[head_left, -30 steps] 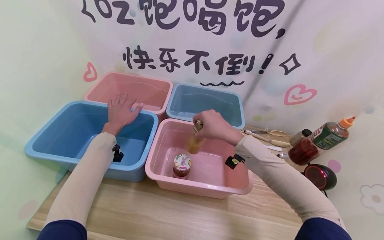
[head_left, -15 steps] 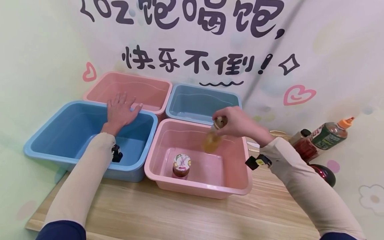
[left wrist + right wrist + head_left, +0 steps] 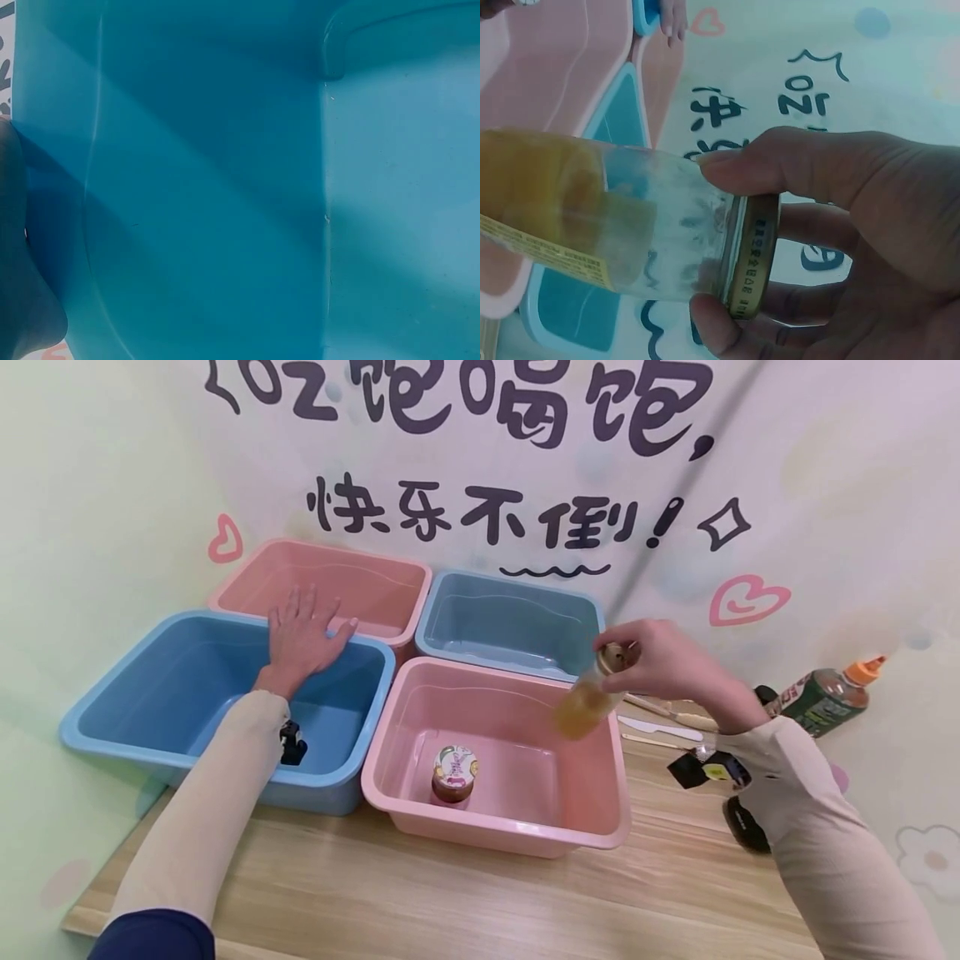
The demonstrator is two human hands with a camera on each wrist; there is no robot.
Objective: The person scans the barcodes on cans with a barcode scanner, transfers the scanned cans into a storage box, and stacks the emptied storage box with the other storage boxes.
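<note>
My right hand point(image 3: 660, 664) pinches a glass jar point(image 3: 588, 702) near its gold lid, holding it tilted over the right side of the front pink tub point(image 3: 498, 839). Yellowish contents fill the lower part of the jar, as the right wrist view shows, with the gold lid point(image 3: 754, 255) between thumb and fingers. A second jar point(image 3: 453, 772), with a printed white lid, stands upright in that pink tub. My left hand point(image 3: 303, 639) rests, fingers spread, on the back rim of the front blue tub point(image 3: 225, 768); only part of it shows in the left wrist view.
Behind stand another pink tub point(image 3: 352, 581) and a smaller blue tub point(image 3: 517, 610). To the right lie a white knife point(image 3: 660, 729) and other utensils. A sauce bottle point(image 3: 825, 702) with an orange cap and a black object point(image 3: 746, 825) are partly behind the right arm.
My right hand has carried the gold-lidded jar rightward, from the middle of the front pink tub to its right side. The left hand stays where it was.
</note>
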